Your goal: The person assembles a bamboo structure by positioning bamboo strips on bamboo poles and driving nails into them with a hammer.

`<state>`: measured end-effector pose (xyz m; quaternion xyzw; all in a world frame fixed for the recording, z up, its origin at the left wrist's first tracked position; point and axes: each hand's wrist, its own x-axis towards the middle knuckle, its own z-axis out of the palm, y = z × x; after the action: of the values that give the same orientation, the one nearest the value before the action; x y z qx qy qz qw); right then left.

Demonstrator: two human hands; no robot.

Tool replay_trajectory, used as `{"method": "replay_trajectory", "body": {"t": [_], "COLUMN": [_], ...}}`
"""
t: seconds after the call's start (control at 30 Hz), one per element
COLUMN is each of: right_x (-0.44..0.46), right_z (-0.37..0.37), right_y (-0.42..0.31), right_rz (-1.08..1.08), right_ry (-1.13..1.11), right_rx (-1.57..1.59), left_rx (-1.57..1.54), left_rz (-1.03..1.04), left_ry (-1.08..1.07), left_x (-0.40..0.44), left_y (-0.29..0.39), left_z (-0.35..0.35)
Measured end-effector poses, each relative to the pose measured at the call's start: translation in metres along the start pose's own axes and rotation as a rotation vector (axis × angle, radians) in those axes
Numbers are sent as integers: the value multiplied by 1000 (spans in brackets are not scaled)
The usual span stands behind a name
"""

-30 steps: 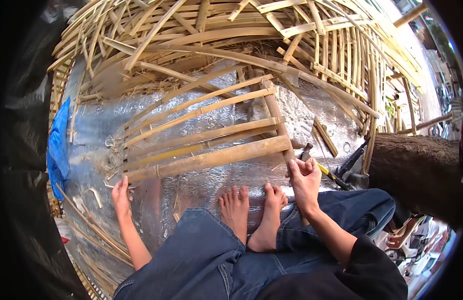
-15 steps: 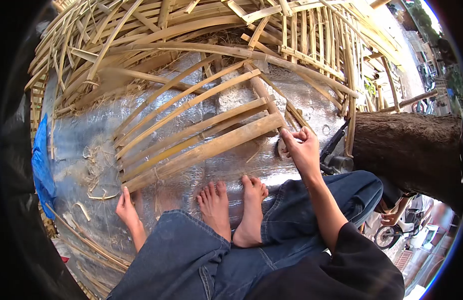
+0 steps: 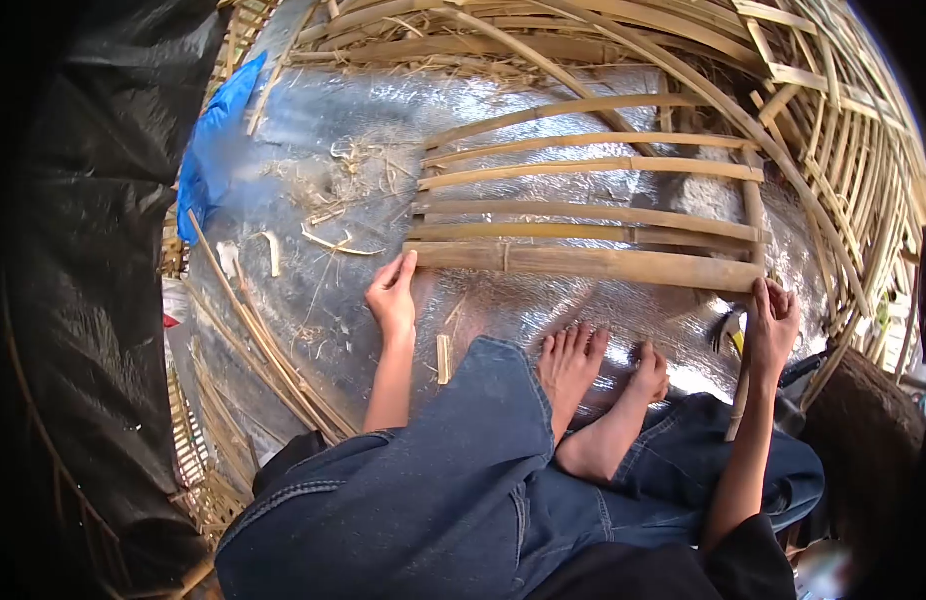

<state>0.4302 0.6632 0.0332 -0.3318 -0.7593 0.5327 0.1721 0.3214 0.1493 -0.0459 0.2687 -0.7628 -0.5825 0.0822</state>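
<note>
a slatted bamboo frame is held level above a silver sheet, just beyond a pair of bare feet. its widest slat is the one nearest the feet, and narrower slats, one of them yellowish, run roughly side by side behind it. the left hand has thumb and fingers pinched together on the frame's near left corner. the right hand is closed on the near right corner, where a post crosses the slat ends and reaches down past the hand.

left of the frame, pale shavings lie scattered on the sheet, with a crumpled blue tarp farther out. long bamboo strips lie to the near left of the frame. a rough pale block shows through the slats at the frame's right end. to the right of the frame, a bamboo lattice curves upward. blue jeans fill the space on the near side of the frame.
</note>
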Motion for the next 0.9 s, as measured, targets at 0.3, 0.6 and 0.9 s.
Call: {"method": "replay_trajectory", "body": {"t": [0.3, 0.6, 0.9], "right_x": [-5, -13, -13], "right_z": [9, 14, 18], "right_y": [-9, -17, -31], "right_rz": [-31, 18, 20], "right_ry": [150, 195, 208], "right_rx": [73, 199, 254], "left_rx": [236, 440, 420], "left_rz": [213, 309, 213], "left_ry": [82, 9, -9], "left_x": [-8, -2, 0], "left_y": [1, -9, -5], "left_z": [8, 2, 1]}}
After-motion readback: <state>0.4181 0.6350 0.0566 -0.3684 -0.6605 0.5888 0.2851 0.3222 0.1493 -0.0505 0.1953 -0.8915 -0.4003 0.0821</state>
